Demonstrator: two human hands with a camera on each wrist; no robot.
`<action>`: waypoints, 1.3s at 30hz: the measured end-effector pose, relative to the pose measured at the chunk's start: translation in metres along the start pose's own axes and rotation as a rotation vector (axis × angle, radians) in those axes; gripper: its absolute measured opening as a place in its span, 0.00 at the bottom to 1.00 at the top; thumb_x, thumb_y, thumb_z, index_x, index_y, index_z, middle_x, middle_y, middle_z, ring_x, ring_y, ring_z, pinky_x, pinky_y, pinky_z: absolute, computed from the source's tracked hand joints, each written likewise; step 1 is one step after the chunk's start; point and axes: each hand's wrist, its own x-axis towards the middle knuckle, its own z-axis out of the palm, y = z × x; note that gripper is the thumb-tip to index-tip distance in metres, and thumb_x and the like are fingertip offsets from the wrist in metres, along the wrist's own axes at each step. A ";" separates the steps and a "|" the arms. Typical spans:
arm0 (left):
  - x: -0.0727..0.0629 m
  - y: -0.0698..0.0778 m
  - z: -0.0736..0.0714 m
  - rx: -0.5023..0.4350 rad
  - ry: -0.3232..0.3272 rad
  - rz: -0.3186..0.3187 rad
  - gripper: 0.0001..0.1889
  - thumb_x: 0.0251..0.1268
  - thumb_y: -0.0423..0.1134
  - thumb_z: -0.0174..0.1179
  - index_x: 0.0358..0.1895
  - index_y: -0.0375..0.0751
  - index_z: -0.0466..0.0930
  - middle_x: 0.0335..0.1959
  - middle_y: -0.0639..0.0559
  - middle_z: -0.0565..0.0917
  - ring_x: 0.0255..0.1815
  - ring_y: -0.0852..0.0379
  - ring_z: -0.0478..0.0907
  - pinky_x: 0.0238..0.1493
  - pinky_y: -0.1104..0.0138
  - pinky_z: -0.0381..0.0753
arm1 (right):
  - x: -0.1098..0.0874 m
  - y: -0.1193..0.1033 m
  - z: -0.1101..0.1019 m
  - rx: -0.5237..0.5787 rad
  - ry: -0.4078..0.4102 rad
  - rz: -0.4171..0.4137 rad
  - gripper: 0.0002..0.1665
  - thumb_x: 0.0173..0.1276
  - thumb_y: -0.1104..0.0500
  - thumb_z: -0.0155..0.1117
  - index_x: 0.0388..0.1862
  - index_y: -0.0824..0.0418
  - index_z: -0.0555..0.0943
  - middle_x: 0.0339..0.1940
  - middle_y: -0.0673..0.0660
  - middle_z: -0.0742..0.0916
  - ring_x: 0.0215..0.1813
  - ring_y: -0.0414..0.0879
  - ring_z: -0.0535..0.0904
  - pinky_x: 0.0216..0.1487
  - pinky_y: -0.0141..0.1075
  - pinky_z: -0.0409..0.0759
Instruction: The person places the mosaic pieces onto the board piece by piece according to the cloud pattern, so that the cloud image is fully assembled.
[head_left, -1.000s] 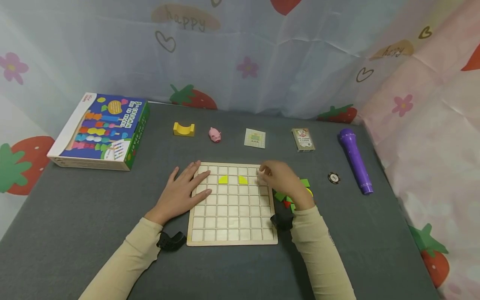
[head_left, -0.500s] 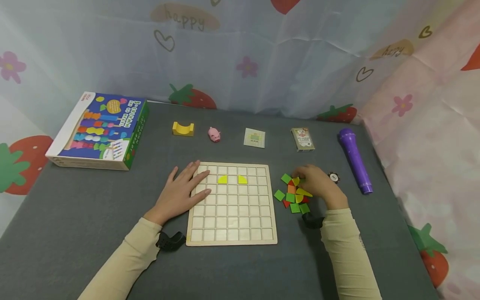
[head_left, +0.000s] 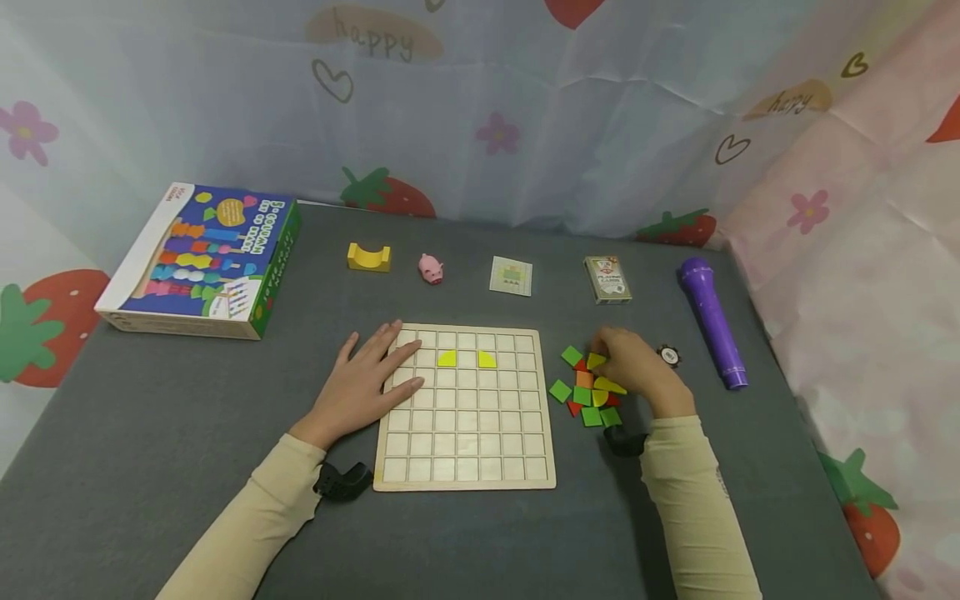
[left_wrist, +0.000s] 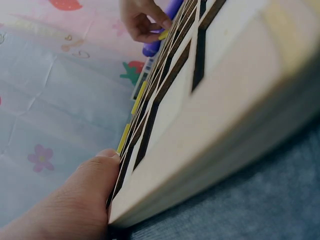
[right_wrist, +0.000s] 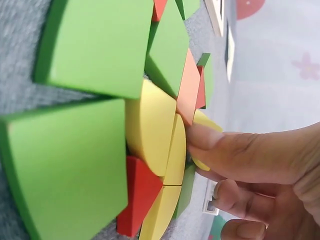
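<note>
Yellow piece (right_wrist: 207, 120) partly behind right grip (head_left: 630, 363), left sleeve (head_left: 243, 525) cut off, marking on chip (head_left: 669, 357) illegible

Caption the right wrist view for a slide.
The right hand pinches a curved-edge yellow block beside green square blocks, red triangular blocks and an orange square block.

Grid board (head_left: 467, 422) is pale wood, smooth, rim matt. Loose pieces (head_left: 582, 396) at right look painted, smooth, low sheen. Tabletop (head_left: 465, 542) wears matt woven cloth. Far curtain (head_left: 600, 167): thin creased cloth. Purple tube (head_left: 716, 325), far right: glossy plastic look. Box (head_left: 202, 258), far left: printed card.
</note>
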 end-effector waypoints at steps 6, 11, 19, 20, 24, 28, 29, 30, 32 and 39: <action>0.000 0.000 0.000 0.002 0.005 0.001 0.35 0.66 0.64 0.50 0.73 0.56 0.60 0.77 0.48 0.52 0.78 0.49 0.47 0.73 0.43 0.36 | 0.001 0.003 0.000 0.000 -0.003 -0.011 0.15 0.60 0.66 0.68 0.45 0.68 0.77 0.39 0.62 0.81 0.40 0.53 0.75 0.44 0.49 0.77; 0.000 0.000 0.000 -0.001 0.004 0.003 0.35 0.67 0.64 0.50 0.74 0.56 0.60 0.78 0.48 0.51 0.78 0.49 0.47 0.73 0.43 0.36 | 0.002 0.004 0.002 -0.008 0.024 -0.042 0.15 0.60 0.66 0.68 0.47 0.68 0.79 0.40 0.62 0.82 0.41 0.54 0.76 0.45 0.50 0.77; 0.000 -0.001 0.001 -0.004 -0.004 -0.001 0.35 0.67 0.65 0.49 0.74 0.56 0.60 0.78 0.49 0.51 0.78 0.49 0.47 0.73 0.44 0.35 | 0.002 0.003 0.005 -0.031 0.030 -0.034 0.17 0.63 0.65 0.66 0.51 0.67 0.80 0.49 0.65 0.80 0.50 0.58 0.76 0.52 0.53 0.76; 0.000 -0.002 0.002 -0.004 -0.004 -0.001 0.35 0.67 0.65 0.49 0.74 0.56 0.60 0.78 0.49 0.50 0.78 0.49 0.46 0.73 0.44 0.35 | 0.001 0.002 0.005 -0.028 0.032 -0.026 0.17 0.64 0.65 0.66 0.52 0.66 0.80 0.49 0.65 0.80 0.50 0.58 0.76 0.53 0.53 0.76; 0.000 -0.002 0.002 -0.004 -0.005 0.001 0.35 0.67 0.65 0.48 0.74 0.57 0.59 0.78 0.49 0.50 0.78 0.49 0.46 0.73 0.44 0.35 | -0.005 -0.001 0.006 -0.018 0.040 -0.014 0.12 0.64 0.63 0.65 0.46 0.66 0.80 0.46 0.63 0.80 0.46 0.56 0.76 0.49 0.52 0.77; -0.001 -0.003 0.002 -0.001 -0.003 0.003 0.35 0.67 0.66 0.48 0.74 0.57 0.59 0.78 0.49 0.50 0.78 0.49 0.46 0.73 0.43 0.35 | -0.014 -0.003 0.008 -0.005 0.002 -0.020 0.10 0.65 0.59 0.67 0.37 0.65 0.80 0.38 0.60 0.81 0.38 0.51 0.76 0.41 0.46 0.78; -0.001 -0.003 0.001 0.002 0.000 0.004 0.35 0.67 0.65 0.48 0.74 0.57 0.60 0.78 0.49 0.50 0.78 0.49 0.47 0.73 0.43 0.36 | -0.015 -0.003 0.009 0.005 -0.008 -0.021 0.10 0.65 0.57 0.67 0.36 0.65 0.80 0.37 0.59 0.81 0.37 0.50 0.75 0.40 0.45 0.77; -0.001 -0.003 0.001 0.003 0.002 0.005 0.35 0.67 0.65 0.49 0.74 0.56 0.60 0.78 0.49 0.50 0.78 0.49 0.47 0.73 0.43 0.36 | -0.016 -0.003 0.010 0.016 -0.016 -0.019 0.12 0.65 0.56 0.67 0.36 0.65 0.80 0.36 0.59 0.81 0.36 0.49 0.75 0.38 0.43 0.77; -0.001 -0.003 0.001 0.006 0.004 0.004 0.35 0.66 0.65 0.49 0.74 0.56 0.60 0.78 0.49 0.51 0.78 0.49 0.47 0.73 0.43 0.36 | -0.018 -0.004 0.012 0.024 -0.014 -0.022 0.13 0.65 0.54 0.67 0.36 0.65 0.80 0.35 0.58 0.81 0.35 0.48 0.76 0.37 0.42 0.78; 0.000 -0.002 0.002 0.001 0.001 0.007 0.35 0.66 0.65 0.49 0.74 0.57 0.60 0.78 0.48 0.51 0.78 0.49 0.47 0.73 0.43 0.36 | -0.018 -0.004 0.017 0.024 0.040 -0.050 0.12 0.64 0.57 0.68 0.36 0.66 0.79 0.34 0.59 0.80 0.36 0.49 0.75 0.38 0.44 0.76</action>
